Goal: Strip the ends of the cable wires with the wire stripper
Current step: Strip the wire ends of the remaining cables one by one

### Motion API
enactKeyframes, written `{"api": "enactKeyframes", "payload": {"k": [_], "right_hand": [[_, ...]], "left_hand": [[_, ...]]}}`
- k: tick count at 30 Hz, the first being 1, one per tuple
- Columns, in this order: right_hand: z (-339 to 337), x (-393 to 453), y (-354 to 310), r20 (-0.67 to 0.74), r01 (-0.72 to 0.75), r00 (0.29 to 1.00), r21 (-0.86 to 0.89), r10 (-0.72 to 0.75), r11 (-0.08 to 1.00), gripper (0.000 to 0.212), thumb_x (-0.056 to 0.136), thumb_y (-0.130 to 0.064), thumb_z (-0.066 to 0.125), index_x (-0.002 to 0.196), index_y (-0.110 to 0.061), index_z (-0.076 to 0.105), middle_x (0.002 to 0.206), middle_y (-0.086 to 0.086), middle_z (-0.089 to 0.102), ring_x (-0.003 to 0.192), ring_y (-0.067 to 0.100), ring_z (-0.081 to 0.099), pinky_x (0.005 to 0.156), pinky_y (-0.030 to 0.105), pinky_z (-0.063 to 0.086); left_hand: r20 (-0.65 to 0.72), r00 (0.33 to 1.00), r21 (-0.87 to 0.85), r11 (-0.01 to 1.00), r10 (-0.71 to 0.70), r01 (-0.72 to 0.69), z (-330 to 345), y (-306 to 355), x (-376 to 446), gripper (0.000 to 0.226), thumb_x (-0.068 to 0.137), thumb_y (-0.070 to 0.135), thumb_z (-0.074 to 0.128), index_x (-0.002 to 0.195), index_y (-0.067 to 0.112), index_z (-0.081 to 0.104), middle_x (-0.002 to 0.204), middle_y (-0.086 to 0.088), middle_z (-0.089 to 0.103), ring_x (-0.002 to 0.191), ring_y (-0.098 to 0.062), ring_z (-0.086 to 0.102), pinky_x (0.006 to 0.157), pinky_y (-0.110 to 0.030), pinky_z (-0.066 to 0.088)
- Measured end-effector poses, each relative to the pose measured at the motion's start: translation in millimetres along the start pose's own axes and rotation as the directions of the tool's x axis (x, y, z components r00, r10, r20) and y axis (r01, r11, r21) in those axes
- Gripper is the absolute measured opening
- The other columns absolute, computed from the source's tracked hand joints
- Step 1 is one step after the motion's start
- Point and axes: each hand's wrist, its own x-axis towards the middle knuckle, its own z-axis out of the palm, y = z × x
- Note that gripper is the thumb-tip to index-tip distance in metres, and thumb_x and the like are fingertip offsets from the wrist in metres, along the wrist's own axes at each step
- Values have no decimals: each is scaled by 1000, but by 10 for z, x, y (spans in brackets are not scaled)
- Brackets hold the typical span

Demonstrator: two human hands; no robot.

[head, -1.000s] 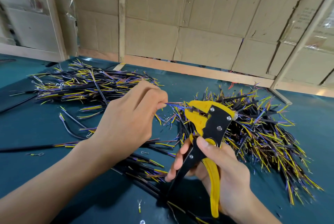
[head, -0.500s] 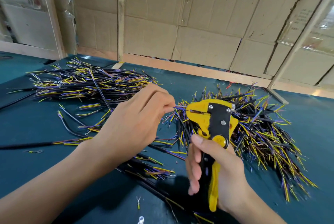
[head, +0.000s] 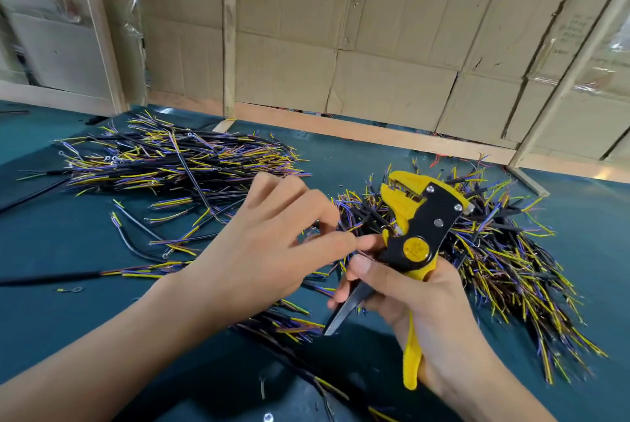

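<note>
Since half a second ago the left hand [head: 269, 247] has let go of the wire it was feeding into the tool and dropped lower, and the wire stripper [head: 414, 237] has tilted so its head now leans up and to the right, with the handles sprung apart. The left hand now hangs with fingers spread and loosely bent, gripping nothing that can be made out; its fingertips reach toward the stripper's pivot and nearly touch the right thumb. The right hand [head: 422, 305] grips the stripper by its handles: the yellow handle runs down through the palm and juts out below the heel of the hand, while the black handle splays out to the left past the fingers. The stripper's toothed yellow head stands open above both hands, with no wire visibly in it.

Just behind and to the right of the tool lies a dense heap of short cables [head: 511, 258], their yellow, purple and brown wire ends bristling outward. A second pile of cables [head: 177, 166] lies well to the left, beyond the left hand, on the teal table [head: 51, 302]. A few loose cables lie between the piles and under the forearms. Cardboard panels [head: 341, 29] wall the back of the bench.
</note>
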Motion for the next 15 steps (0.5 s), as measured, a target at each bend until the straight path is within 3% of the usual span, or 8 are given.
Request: {"api": "enactKeyframes", "payload": {"k": [4, 7, 8, 10, 12, 13, 15], "right_hand": [[-26, 25, -31, -101, 96, 991, 33, -92, 995, 10, 75, -3, 76, 82, -4, 69, 76, 25, 61, 63, 41, 63, 67, 50, 58], [-113, 93, -134, -253, 235, 941, 16, -223, 972, 15, 73, -2, 78, 78, -10, 67, 83, 23, 59, 66, 38, 65, 70, 46, 60], [-156, 118, -182, -300, 276, 915, -20, -270, 961, 13, 73, -4, 76, 78, -11, 66, 84, 22, 59, 66, 37, 66, 70, 45, 60], [-244, 153, -258, -367, 296, 877, -99, -312, 950, 13, 75, -10, 74, 84, -8, 64, 88, 23, 67, 67, 35, 67, 70, 41, 61], [-319, 163, -302, -427, 226, 866, -127, -259, 966, 13, 80, -11, 75, 90, -7, 66, 90, 17, 73, 68, 33, 68, 68, 39, 61], [-345, 156, -305, -454, 180, 865, -112, -211, 977, 9, 85, -9, 74, 91, -7, 67, 87, 13, 73, 68, 34, 69, 66, 40, 62], [-367, 157, -297, -505, 111, 855, -46, -119, 993, 4, 90, -5, 70, 92, -5, 67, 83, 9, 72, 67, 35, 70, 64, 43, 63]], "left_hand": [[12, 998, 53, 996, -69, 68, 5, -16, 24, 20, 93, 6, 60, 103, 19, 71, 93, -4, 64, 80, -28, 53, 72, -42, 40], [210, 958, 21, 981, -195, 195, 3, -127, 14, 15, 98, 27, 54, 109, 17, 58, 96, -3, 61, 87, -31, 59, 76, -46, 46], [357, 903, 65, 971, -239, 231, 14, -163, -14, 19, 99, 34, 50, 111, 20, 55, 99, 0, 60, 92, -28, 60, 80, -45, 46], [641, 693, 219, 944, -330, 248, 60, -234, -114, 30, 100, 52, 39, 118, 29, 48, 110, 6, 56, 108, -22, 55, 90, -41, 42], [782, 507, 245, 927, -363, 285, 93, -278, -190, 36, 99, 60, 31, 116, 34, 49, 112, 8, 51, 113, -19, 51, 94, -39, 42], [808, 474, 203, 920, -351, 335, 101, -303, -201, 36, 99, 61, 33, 112, 34, 53, 108, 10, 50, 111, -17, 51, 93, -37, 42], [814, 492, 94, 906, -308, 413, 117, -352, -201, 33, 96, 63, 41, 103, 35, 58, 98, 14, 51, 101, -8, 53, 88, -33, 43]]}}
